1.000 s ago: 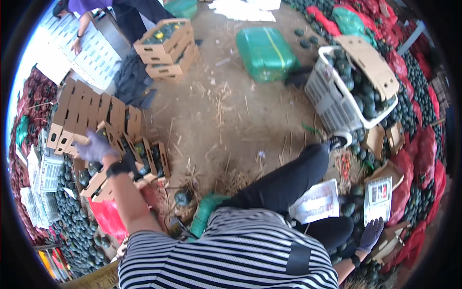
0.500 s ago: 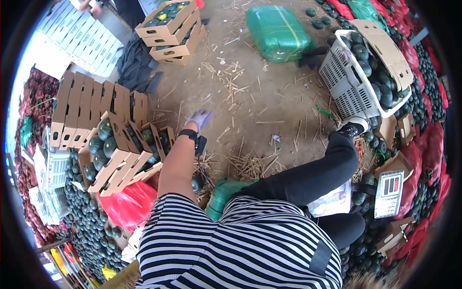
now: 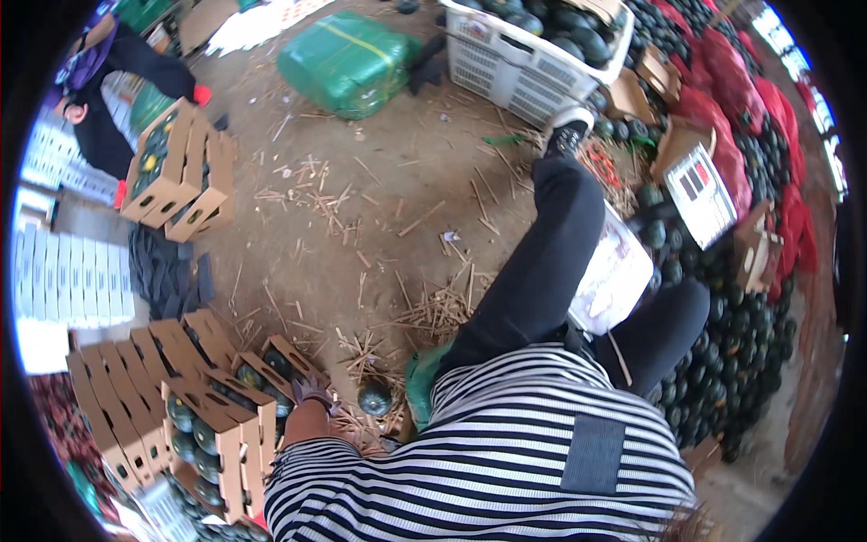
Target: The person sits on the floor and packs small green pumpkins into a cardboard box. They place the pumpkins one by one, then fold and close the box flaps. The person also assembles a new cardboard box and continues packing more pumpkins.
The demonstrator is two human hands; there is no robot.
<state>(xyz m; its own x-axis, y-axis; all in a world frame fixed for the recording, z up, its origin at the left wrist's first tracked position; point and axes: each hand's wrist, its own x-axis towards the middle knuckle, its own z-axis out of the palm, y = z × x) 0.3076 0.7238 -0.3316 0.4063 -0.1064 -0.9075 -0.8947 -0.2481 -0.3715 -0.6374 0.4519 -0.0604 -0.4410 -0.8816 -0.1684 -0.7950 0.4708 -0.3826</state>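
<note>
My gloved left hand (image 3: 313, 395) is low at the centre left, fingers apart, at the end of a cardboard box (image 3: 282, 355) of dark green squash; whether it touches the box I cannot tell. Leaning rows of brown boxes (image 3: 113, 411) stand to its left, some holding squash (image 3: 181, 415). A loose round squash (image 3: 375, 397) lies on the straw-littered floor just right of that hand. My striped torso and dark-trousered legs fill the lower middle. My right hand is not in view.
A co-worker (image 3: 113, 63) is at top left by stacked squash boxes (image 3: 185, 181). A green wrapped bundle (image 3: 343, 59), a white crate of squash (image 3: 506, 68), a scale (image 3: 700, 194), a white package (image 3: 610, 271), red sacks (image 3: 727, 81) and squash piles (image 3: 731, 361) surround me.
The view has swung round. My left hand has moved from over the boxes, out over the floor, to low beside the boxes. My right hand has left view. The co-worker's position has changed.
</note>
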